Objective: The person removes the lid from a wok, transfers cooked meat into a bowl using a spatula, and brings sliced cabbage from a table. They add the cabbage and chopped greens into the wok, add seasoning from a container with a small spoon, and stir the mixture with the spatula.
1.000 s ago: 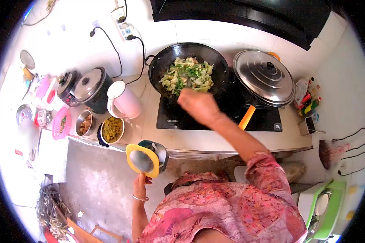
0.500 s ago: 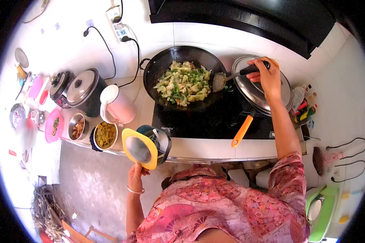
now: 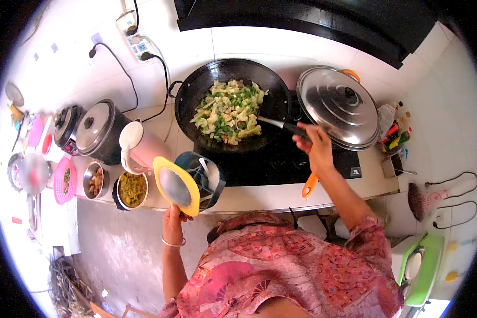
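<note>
My left hand (image 3: 173, 222) grips the edge of a yellow-rimmed lid (image 3: 176, 186) with a see-through middle, tilted up in front of the counter. Just behind it stands a dark seasoning box (image 3: 213, 179) with a white spoon inside. My right hand (image 3: 319, 148) is closed around the end of the black handle of a spatula (image 3: 270, 121). The spatula's head is hidden in the chopped green and pale vegetables (image 3: 228, 108) in a large black wok (image 3: 188, 90).
A steel-lidded pan (image 3: 328, 106) with an orange handle sits right of the wok. Left of it stand a pink-and-white jug (image 3: 148, 151), a lidded dark pot (image 3: 98, 127), a bowl of yellowish food (image 3: 132, 190) and a pink basket (image 3: 65, 180). A black range hood (image 3: 312, 26) hangs above.
My right hand has moved down and left from over the pan lid, and the spatula's head has gone from the wok's right rim into the vegetables. My left hand still holds the lid.
</note>
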Demonstrator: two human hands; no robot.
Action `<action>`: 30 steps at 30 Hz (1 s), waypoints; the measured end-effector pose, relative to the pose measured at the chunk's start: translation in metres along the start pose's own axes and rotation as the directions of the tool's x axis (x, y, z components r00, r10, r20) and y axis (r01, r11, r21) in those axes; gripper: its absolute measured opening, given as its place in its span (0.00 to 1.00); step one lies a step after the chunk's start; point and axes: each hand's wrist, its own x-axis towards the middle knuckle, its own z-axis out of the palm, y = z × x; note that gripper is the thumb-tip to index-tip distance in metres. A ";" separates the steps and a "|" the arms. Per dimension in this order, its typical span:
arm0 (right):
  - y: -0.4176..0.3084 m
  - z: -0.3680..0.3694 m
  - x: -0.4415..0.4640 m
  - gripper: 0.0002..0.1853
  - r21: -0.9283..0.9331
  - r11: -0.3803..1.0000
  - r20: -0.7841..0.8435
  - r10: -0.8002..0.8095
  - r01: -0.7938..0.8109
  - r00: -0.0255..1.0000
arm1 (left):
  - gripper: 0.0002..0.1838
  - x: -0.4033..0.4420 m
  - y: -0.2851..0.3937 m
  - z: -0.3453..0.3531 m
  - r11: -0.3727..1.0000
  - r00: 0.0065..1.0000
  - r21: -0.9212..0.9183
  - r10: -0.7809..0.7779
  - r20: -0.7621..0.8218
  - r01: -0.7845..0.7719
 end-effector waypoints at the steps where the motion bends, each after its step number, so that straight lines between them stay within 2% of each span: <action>1: 0.009 -0.004 -0.013 0.07 -0.009 1.000 -0.001 0.026 -0.026 1.000 | 0.27 0.006 0.001 -0.004 1.000 1.000 -0.003 -0.001 0.012 0.001; 3: 0.009 -0.001 -0.041 0.09 -0.079 0.989 -0.007 0.123 -0.123 0.992 | 0.27 0.020 0.005 -0.010 0.999 0.999 -0.035 -0.021 0.038 0.022; 4: 0.012 -0.003 -0.044 0.09 -0.079 0.989 -0.013 0.121 -0.122 0.993 | 0.26 0.024 0.014 -0.010 0.998 0.998 -0.052 -0.022 0.062 0.025; 5: 0.018 -0.008 -0.045 0.10 -0.356 0.934 0.090 0.007 0.026 0.996 | 0.26 0.029 0.017 -0.011 0.999 0.998 -0.047 -0.024 0.067 0.027; 6: 0.018 -0.006 -0.047 0.11 -0.580 0.792 0.223 -0.070 0.190 0.972 | 0.26 0.033 0.020 -0.015 0.999 0.998 -0.028 -0.031 0.058 0.032; 7: 0.016 -0.004 -0.047 0.11 -0.564 0.796 0.278 -0.065 0.218 0.958 | 0.26 0.036 0.023 -0.020 0.999 0.998 -0.006 -0.038 0.045 0.039; 8: 0.013 0.001 -0.050 0.10 -0.714 0.520 0.357 -0.305 0.469 0.883 | 0.25 0.038 0.026 -0.020 0.998 0.998 -0.044 -0.050 0.035 0.052; 9: -0.004 0.013 -0.056 0.10 -0.778 0.147 0.482 -0.484 0.611 0.730 | 0.25 0.042 0.029 -0.021 0.994 0.998 -0.085 -0.060 0.027 0.062; 10: -0.018 0.034 -0.062 0.11 -0.700 0.500 0.375 -0.351 0.510 0.858 | 0.25 0.047 0.033 -0.026 0.998 0.997 -0.055 -0.034 0.073 0.038; 11: -0.027 0.051 -0.066 0.11 -0.702 0.503 0.371 -0.346 0.504 0.862 | 0.25 0.051 0.035 -0.028 0.999 0.992 -0.029 -0.014 0.122 0.017; 13: -0.039 0.084 -0.067 0.12 -0.600 0.661 0.539 -0.080 0.450 0.838 | 0.25 0.056 0.044 -0.027 1.000 0.984 -0.004 0.005 0.178 -0.005; 15: -0.044 0.133 -0.059 0.12 -0.523 0.472 0.770 -0.095 0.710 0.631 | 0.26 0.062 0.050 -0.034 0.999 0.972 0.029 0.029 0.232 -0.036; 16: -0.044 0.145 -0.056 0.12 -0.523 0.473 0.770 -0.095 0.709 0.631 | 0.25 0.062 0.049 -0.035 0.999 0.961 0.036 0.020 0.275 -0.031; 18: -0.042 0.168 -0.051 0.10 -0.423 0.204 0.891 -0.085 0.883 0.447 | 0.24 0.066 0.054 -0.040 0.995 0.942 0.082 0.019 0.334 -0.050; 19: -0.041 0.174 -0.046 0.10 -0.423 0.204 0.891 -0.086 0.883 0.447 | 0.24 0.067 0.057 -0.038 0.995 0.942 0.083 0.019 0.334 -0.050; 21: -0.034 0.186 -0.040 0.09 -0.445 0.103 0.889 0.169 0.889 0.426 | 0.26 0.067 0.061 -0.038 0.989 0.946 0.125 0.033 0.323 -0.077; 26: -0.033 0.192 -0.039 0.07 -0.403 0.225 0.914 0.148 0.887 0.377 | 0.27 0.070 0.063 -0.042 0.986 0.962 0.156 0.021 0.271 -0.066; 28: -0.040 0.189 -0.040 0.06 -0.469 0.310 0.883 0.171 0.827 0.437 | 0.27 0.071 0.063 -0.044 0.989 0.969 0.144 -0.006 0.248 -0.031; 30: -0.035 0.185 -0.035 0.06 -0.436 0.310 0.899 0.116 0.845 0.421 | 0.27 0.073 0.067 -0.046 0.987 0.969 0.159 -0.005 0.247 -0.035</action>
